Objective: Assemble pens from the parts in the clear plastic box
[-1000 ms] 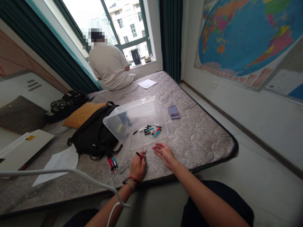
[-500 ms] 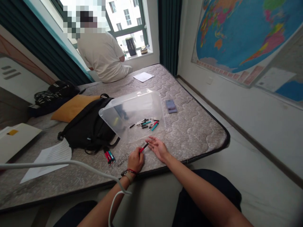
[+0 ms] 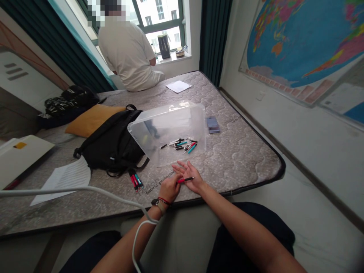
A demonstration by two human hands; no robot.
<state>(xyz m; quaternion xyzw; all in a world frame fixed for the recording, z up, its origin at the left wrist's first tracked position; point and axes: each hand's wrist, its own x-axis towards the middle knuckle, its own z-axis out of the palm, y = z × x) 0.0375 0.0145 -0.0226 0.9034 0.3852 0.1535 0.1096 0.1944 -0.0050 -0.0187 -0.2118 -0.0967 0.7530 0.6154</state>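
**Red-and-black pen held between both hands at the mattress edge**

The left grip (image 3: 170, 188) is curled, its fingers closed at the red end of a slim red-and-black pen (image 3: 185, 180), though they partly hide the contact. The right grip (image 3: 190, 176) is open, palm up with fingers spread, and the pen's dark end lies across it. The step in hand appears to be handling this single pen, and shifting it anywhere would call for fingers closing firmly on the barrel. Both hands are over the near edge of a quilted mattress (image 3: 239, 163). Ahead of them is a clear plastic box (image 3: 170, 121), with a loose heap of pens (image 3: 179, 146) toward its near end; whether they lie inside or under it cannot be told. A small bunch of red and teal pens (image 3: 135, 179) lies beside a black backpack (image 3: 110, 146).
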